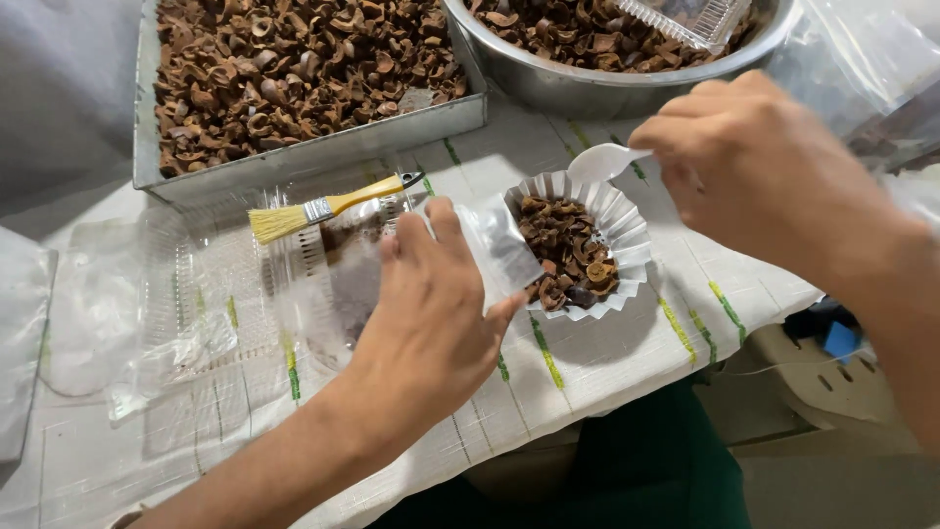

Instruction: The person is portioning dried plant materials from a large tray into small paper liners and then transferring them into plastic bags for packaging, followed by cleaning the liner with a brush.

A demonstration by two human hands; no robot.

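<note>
Fluted cup: a white pleated paper cup (pixel 627 230) sits on the cloth-covered table (pixel 597 367) near its front edge, between the two hands, filled with brown dried shell-like pieces (pixel 566 257); it judges as placed centrally so both hands can reach it.

Small clear pouch: a transparent bag (pixel 499 250) is tilted with its mouth against the cup's left rim, apparently to bring pouch and cup contents together.

Left hand (pixel 431 313): fingers are curled closed around the pouch, thumb and forefinger pinching its edge, palm down just left of the cup.

Right hand (pixel 754 167): fingers are closed in a pinch on the handle of a white plastic spoon (pixel 599 162), whose bowl hovers at the cup's far rim, seemingly poised over the pieces.

Brush: a yellow-handled paintbrush (pixel 328 208) lies on a clear plastic clamshell tray (pixel 225 284) left of the hand, within reach but untouched.

Metal tray (pixel 313 147): a rectangular tin heaped with the same brown pieces stands at the back left.

Steel bowl (pixel 587 83): a round basin with more pieces stands behind the cup, a clear plastic container (pixel 685 20) resting in it.

Plastic bags (pixel 862 59): loose clear sheeting lies at the right, well apart from the cup.
</note>
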